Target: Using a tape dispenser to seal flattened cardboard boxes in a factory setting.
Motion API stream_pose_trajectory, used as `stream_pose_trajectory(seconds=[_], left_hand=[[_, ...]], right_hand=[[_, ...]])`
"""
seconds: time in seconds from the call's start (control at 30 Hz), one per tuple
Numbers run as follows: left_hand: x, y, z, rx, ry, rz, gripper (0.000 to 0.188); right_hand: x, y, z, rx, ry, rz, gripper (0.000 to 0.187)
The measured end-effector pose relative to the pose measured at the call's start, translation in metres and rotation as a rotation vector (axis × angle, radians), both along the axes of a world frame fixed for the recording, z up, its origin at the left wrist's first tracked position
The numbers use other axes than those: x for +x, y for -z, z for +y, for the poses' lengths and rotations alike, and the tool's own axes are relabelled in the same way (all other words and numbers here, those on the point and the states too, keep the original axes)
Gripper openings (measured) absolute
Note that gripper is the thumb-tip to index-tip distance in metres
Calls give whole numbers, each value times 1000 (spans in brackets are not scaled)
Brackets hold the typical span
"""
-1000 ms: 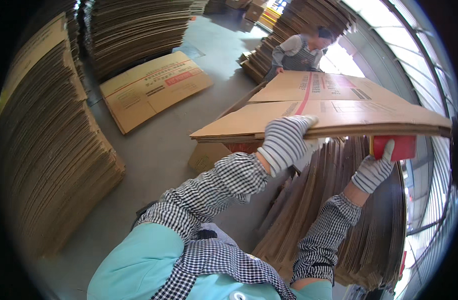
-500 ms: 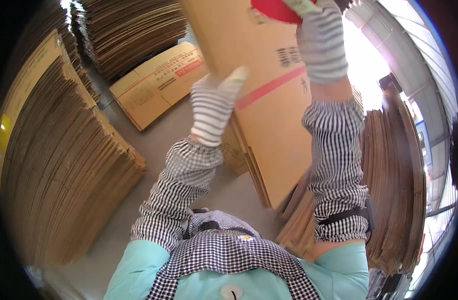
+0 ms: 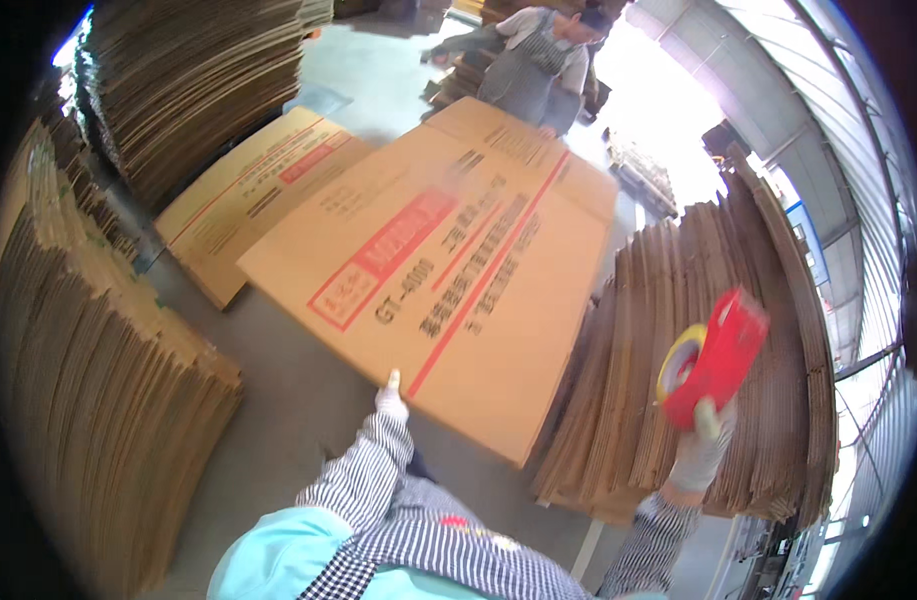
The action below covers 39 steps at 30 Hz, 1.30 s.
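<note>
A large flat brown cardboard box [image 3: 498, 375] with red and black printing lies tilted in front of me. My gloved left hand [image 3: 391, 398] grips its near edge, the thumb on top and the fingers hidden beneath. Off to the right, my gloved right hand [image 3: 706, 440] is closed on a red tape dispenser [image 3: 730, 350]. A roll of yellowish tape [image 3: 681, 362] sits in the dispenser. That hand and the dispenser are apart from the box, in front of a stack of flattened cardboard.
Flattened cardboard stacks stand at the left [image 3: 98, 390], the far left [image 3: 198, 90] and the right [image 3: 668, 300]. Another flat box [image 3: 243, 205] lies beyond the left stack. At the far side a co-worker in an apron [image 3: 528, 75] bends near the box, one hand by its far edge.
The box has swung down from steep to flatter, showing its printed face. My left hand has taken its near edge. My right hand has moved down and right with the dispenser. A co-worker has come into view.
</note>
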State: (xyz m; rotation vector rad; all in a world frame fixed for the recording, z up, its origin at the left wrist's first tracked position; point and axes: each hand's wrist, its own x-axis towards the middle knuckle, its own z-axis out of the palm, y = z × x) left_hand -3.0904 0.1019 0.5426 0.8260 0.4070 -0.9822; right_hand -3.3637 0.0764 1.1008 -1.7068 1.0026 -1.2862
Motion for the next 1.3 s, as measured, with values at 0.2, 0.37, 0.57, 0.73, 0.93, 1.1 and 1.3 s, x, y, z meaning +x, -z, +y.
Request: stream_pose_trajectory(seconds=[0.2,0.37,0.57,0.73,0.93,1.1,1.3], left_hand=[[17,8,-27,121,14,-57,51],[21,-47,-69,592,1128,-465,54],[44,5,-92,489,650,-320,30],[67,1,-135,375,383,-102,32],[56,-15,-70,-196,1052,236,78],[38,-119,-23,-647,1251,244,110],[110,-151,-3,-680,1080,137,92]], right_hand=[[-105,122,-18,387,-39,-218,75],[-174,181,-34,588,151,-315,77],[-139,300,-18,915,179,-409,63],[-84,327,-8,1157,81,-371,58],[4,346,1,1188,-131,-399,60],[79,319,-5,985,-316,-153,71],[133,336,-8,914,-455,231,63]])
